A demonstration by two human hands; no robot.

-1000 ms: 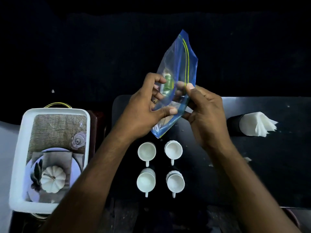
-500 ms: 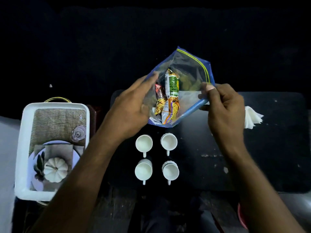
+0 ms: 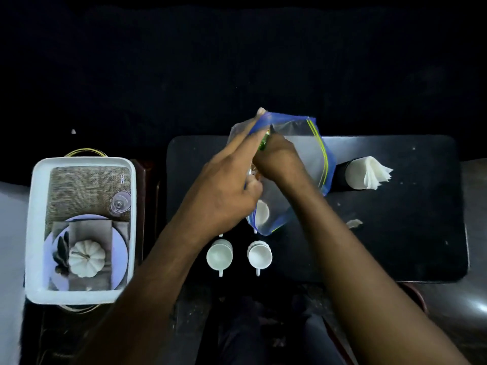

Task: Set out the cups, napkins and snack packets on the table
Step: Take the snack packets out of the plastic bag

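A clear zip bag [image 3: 305, 143] with a blue rim and a yellow-green seal stripe hangs over the dark table [image 3: 395, 233]. My left hand [image 3: 224, 191] pinches the bag's near-left rim and holds it open. My right hand [image 3: 279, 159] is inside the mouth, fingers closed around a green snack packet [image 3: 263, 144], which is mostly hidden. Two white cups [image 3: 219, 255] [image 3: 259, 255] stand at the table's front. A third cup [image 3: 262, 212] shows through the bag. My left hand hides the spot beside the third cup. White napkins [image 3: 375, 173] stick out of a dark holder at the right.
A white tub [image 3: 37, 233] stands left of the table, holding a woven mat, a small glass [image 3: 120, 204], a plate and a white pumpkin [image 3: 87, 259]. A small scrap [image 3: 354, 223] lies on the table's right half. Beyond the table all is dark.
The bag has dropped lower, over the back cups. My right hand let go of the rim and went into the bag; my left hand now holds the rim.
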